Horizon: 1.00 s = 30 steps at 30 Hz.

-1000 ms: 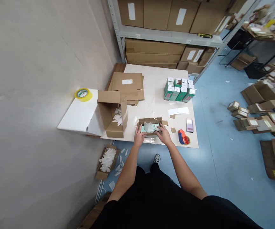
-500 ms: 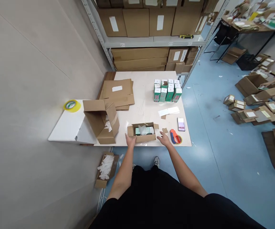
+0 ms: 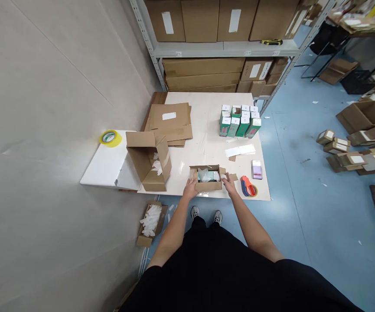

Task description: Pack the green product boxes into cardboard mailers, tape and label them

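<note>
A small open cardboard box [image 3: 207, 185] sits at the near edge of the white table [image 3: 207, 134]. It holds a green item and crumpled clear plastic [image 3: 206, 175]. My left hand [image 3: 191, 189] grips the box's left end. My right hand [image 3: 229, 183] is against its right end, fingers curled toward the side flap. A red and blue tape dispenser [image 3: 247, 186] lies just right of my right hand.
A taller open carton [image 3: 148, 162] stands to the left, a yellow tape roll [image 3: 110, 138] beyond it. Flattened cardboard [image 3: 171, 121] and several green-and-white boxes [image 3: 239, 121] lie farther back. Shelves of cartons [image 3: 207, 69] stand behind. A box of white filler [image 3: 151, 221] sits on the floor.
Half a second ago both hands hovered off the small box, the right one out by the tape dispenser; now both have closed back in on its ends.
</note>
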Motion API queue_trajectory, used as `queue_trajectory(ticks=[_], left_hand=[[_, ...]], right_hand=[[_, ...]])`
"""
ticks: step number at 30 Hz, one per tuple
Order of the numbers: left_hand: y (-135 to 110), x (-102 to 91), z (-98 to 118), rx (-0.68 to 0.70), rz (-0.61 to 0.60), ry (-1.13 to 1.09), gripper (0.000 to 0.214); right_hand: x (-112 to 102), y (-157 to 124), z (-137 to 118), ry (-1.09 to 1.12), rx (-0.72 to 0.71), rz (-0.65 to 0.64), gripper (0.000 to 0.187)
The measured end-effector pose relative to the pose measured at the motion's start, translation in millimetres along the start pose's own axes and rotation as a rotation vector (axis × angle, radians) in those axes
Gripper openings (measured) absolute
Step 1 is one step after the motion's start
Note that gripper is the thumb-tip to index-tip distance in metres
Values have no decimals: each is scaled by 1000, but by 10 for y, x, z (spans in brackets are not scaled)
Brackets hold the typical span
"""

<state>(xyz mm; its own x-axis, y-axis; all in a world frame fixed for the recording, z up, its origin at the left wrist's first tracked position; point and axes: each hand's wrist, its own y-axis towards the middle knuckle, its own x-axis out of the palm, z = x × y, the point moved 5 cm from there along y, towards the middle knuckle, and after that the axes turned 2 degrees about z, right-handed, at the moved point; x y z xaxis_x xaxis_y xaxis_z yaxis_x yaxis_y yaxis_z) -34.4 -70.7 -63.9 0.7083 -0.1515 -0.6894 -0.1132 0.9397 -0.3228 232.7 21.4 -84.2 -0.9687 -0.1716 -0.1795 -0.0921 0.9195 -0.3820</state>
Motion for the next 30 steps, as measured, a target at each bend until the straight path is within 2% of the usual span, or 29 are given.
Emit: queue_trajectory(ticks=[3, 5, 8, 11, 14, 16, 20, 22, 24, 26, 30], left_hand=[[-37, 27, -105, 27, -22, -1, 97], [-57, 20, -165, 58, -40, 0, 94], [-66, -17, -216, 113, -64, -16, 86], [-57, -72, -243, 168, -78, -63, 81], [-28, -114, -283, 204, -120, -99, 80], [6, -135, -319, 213, -148, -108, 80], [82, -180, -385, 231, -165, -129, 79], [106, -206, -413, 231, -168, -134, 77], [119, -232, -433, 228, -176, -148, 75], [123, -253, -439, 226, -187, -177, 75], [119, -260, -432, 215, -215, -209, 75]], right_hand=[[110, 19, -103, 20, -18, -21, 81], [115, 28, -114, -60, -9, 39, 86], [60, 35, -29, -135, 151, 166, 90], [94, 45, -12, -44, 260, 126, 81], [115, 37, -181, 95, 157, 157, 70], [129, -2, -326, 100, 60, 179, 64], [273, -133, -503, -180, -50, 31, 57], [343, -212, -497, -318, -48, -36, 55], [369, -280, -469, -375, -36, -39, 53], [346, -321, -464, -381, -48, 29, 52], [163, -293, -536, -375, -57, 339, 53]])
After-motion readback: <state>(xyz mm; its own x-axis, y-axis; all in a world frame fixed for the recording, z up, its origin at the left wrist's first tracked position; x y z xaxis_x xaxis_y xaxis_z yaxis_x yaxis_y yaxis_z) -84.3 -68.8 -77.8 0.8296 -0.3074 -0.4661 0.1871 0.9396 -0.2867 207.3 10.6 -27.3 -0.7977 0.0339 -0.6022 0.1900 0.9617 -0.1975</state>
